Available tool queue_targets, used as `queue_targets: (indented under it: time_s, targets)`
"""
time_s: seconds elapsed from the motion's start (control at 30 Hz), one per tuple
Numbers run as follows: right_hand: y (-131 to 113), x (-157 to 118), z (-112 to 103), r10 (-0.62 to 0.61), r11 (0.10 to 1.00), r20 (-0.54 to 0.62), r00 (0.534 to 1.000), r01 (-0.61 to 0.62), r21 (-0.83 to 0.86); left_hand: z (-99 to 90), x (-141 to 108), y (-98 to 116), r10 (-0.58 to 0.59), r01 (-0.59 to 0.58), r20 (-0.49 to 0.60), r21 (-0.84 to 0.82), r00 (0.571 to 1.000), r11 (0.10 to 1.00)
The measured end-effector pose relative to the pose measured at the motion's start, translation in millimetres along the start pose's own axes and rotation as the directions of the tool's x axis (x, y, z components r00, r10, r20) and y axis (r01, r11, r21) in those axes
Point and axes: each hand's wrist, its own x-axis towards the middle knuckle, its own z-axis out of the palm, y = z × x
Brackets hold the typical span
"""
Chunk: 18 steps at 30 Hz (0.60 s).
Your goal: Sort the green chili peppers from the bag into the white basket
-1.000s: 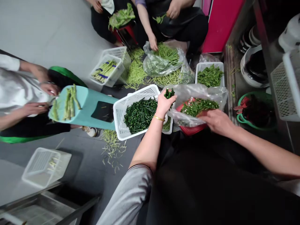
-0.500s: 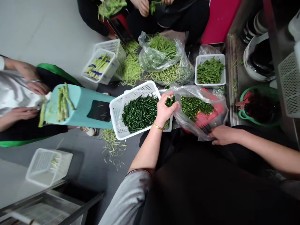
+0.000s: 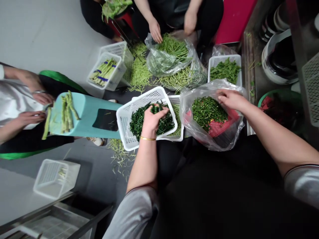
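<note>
My left hand (image 3: 154, 116) is over a white perforated basket (image 3: 122, 123) of dark green chili peppers (image 3: 137, 122), its fingers closed around some of the peppers. To the right, my right hand (image 3: 230, 98) is at the upper right rim of a clear plastic bag (image 3: 186, 96), fingers pressed together; whether it pinches the plastic is hard to tell. Inside the bag lie small green stem pieces (image 3: 208, 111) and something red (image 3: 219, 127). A second white basket (image 3: 179, 134) with green stems sits partly under the pepper basket.
A person's hands (image 3: 155, 30) work over a bag of greens (image 3: 173, 48) ahead. Another person sits left at a teal stool (image 3: 87, 106) with thick green stalks. A basket of leaves (image 3: 224, 71) stands beyond my right hand; metal shelving (image 3: 302, 99) is at right.
My left hand has moved left from the bag's edge to over the peppers. My right hand has gone from the bag's near rim to its far right rim. The person ahead has lowered their hands.
</note>
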Motion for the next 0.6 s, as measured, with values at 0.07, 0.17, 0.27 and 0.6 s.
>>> queue_targets:
  time_s: [0.07, 0.17, 0.27, 0.6]
  targets:
    - [-7, -9, 4, -0.045, 0.991, 0.124, 0.991, 0.060, -0.122, -40.1, 18, -19, 0.028, -0.023, -0.048, 0.095, 0.998, 0.995]
    - [-21, -18, 26, -0.137, 0.931, 0.327, 0.935, 0.234, -0.280, -84.0, 38, -36, 0.160, -0.185, 0.113, 0.262, 0.981, 0.947]
    - [-32, -24, 57, -0.170, 0.836, 0.389, 0.905, 0.342, -0.429, -85.4, 34, -24, 0.234, -0.281, 0.158, 0.460, 0.959, 0.842]
    - [46, -33, 61, -0.008, 0.819, 0.347, 0.938, 0.205, -0.535, 112.6, -81, 2, -0.053, -0.810, 0.848, 0.521, 0.528, 0.269]
